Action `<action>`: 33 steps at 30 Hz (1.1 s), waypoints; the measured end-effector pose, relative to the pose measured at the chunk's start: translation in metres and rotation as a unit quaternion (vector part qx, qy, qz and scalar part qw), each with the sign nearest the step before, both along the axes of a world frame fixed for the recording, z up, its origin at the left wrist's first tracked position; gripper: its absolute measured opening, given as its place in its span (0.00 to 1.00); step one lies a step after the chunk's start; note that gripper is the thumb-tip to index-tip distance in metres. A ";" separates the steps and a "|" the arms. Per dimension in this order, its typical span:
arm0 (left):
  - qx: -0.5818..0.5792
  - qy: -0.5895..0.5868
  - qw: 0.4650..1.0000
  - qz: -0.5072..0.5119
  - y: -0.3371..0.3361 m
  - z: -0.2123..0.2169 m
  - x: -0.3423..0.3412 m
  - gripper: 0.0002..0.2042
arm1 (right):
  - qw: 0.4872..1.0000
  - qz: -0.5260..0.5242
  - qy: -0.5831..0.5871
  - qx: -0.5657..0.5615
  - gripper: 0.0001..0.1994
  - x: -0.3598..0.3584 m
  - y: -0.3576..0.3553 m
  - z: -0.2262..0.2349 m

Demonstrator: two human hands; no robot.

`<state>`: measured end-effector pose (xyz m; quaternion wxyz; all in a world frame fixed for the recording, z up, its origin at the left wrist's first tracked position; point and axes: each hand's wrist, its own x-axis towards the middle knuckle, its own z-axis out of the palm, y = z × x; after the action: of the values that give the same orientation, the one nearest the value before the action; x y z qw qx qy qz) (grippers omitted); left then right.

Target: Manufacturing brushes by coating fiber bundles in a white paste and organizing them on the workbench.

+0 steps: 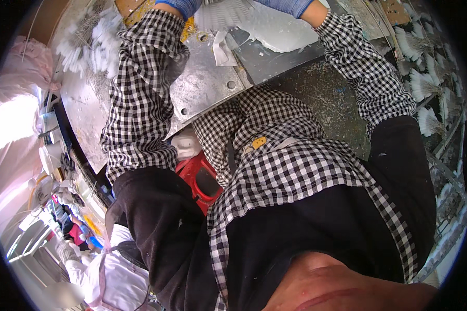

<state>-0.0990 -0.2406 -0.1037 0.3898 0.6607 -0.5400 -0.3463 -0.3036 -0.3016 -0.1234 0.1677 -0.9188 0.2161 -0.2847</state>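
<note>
Both my hands are at the top edge in blue knitted gloves, cut off by the frame so that their fingers are out of sight. My left hand (184,6) is above the metal worktop (202,88). My right hand (291,6) is beside a thick spread of white paste (283,33) on a dark plate (275,66). Between the hands is a fan of white bristles (222,15); whether either hand holds it I cannot tell. A small white strip (223,49) lies on the worktop near the plate.
A heap of white-bristled wire brushes (96,49) lies on the left of the worktop. More bristle bunches (425,83) line a rack at the right. A red stool-like object (198,181) is below the worktop's edge. Another person in white (114,274) is at lower left.
</note>
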 end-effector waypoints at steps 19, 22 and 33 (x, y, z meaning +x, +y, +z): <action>-0.219 -0.488 0.830 -0.158 0.019 -0.009 -0.051 0.12 | 0.971 0.132 0.031 0.196 0.18 -0.030 -0.018 -0.081; -0.227 -0.485 0.830 -0.160 0.019 -0.006 -0.051 0.11 | 0.974 0.117 0.054 0.185 0.18 -0.029 -0.018 -0.082; -0.207 -0.498 0.823 -0.180 0.021 -0.012 -0.054 0.11 | 0.972 0.122 0.065 0.189 0.19 -0.030 -0.018 -0.097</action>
<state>-0.1532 -0.2198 -0.1155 0.1262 0.5379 -0.8291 0.0854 -0.3334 -0.3199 -0.2206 0.3578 -0.9062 0.1626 -0.1559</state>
